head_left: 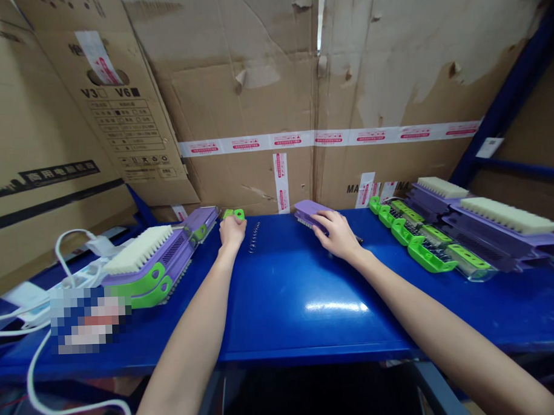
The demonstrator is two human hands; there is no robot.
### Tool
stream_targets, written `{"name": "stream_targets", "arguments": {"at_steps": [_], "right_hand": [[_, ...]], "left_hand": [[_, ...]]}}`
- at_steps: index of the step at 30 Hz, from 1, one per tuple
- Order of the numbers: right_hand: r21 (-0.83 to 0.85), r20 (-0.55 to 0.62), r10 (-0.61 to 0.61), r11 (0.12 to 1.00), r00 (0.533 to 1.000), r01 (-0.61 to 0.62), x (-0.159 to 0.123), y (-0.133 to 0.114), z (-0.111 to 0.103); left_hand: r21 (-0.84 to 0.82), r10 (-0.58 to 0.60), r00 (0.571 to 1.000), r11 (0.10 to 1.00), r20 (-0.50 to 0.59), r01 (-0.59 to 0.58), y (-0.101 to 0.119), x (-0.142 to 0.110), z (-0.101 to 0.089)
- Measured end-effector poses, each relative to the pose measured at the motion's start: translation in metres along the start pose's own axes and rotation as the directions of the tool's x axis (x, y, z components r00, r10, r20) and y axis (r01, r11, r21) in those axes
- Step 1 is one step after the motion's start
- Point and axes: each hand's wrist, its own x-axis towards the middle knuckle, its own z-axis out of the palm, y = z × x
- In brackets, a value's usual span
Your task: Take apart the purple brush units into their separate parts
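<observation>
My left hand [233,232] is closed round a bright green plastic part [234,214] at the far side of the blue table; most of that part is covered by the fingers. A thin coil spring [255,237] lies on the table just right of it. My right hand [336,232] grips the near right end of a purple plastic brush body [311,210], fingers over its top and thumb at the near side. Short pale bristles show along the body's lower edge. A dark rod-like end [359,240] sticks out behind this hand; what it belongs to is hidden.
Purple-and-green brushes [142,260] are stacked at left, near white cables [75,281] and a power strip. At right stand several green handle pieces [426,254], clear-and-green parts [469,258] and purple bodies with cream bristle pads [504,214]. Cardboard [255,99] walls the back.
</observation>
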Motion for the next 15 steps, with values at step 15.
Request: {"name": "stream_targets", "arguments": {"at_steps": [15], "right_hand": [[0.008, -0.019, -0.014, 1.000, 1.000, 0.014, -0.0004, 0.0010, 0.0009]], "left_hand": [[0.290, 0.001, 0.999, 0.957, 0.046, -0.014, 0.0018, -0.0088, -0.0009]]}}
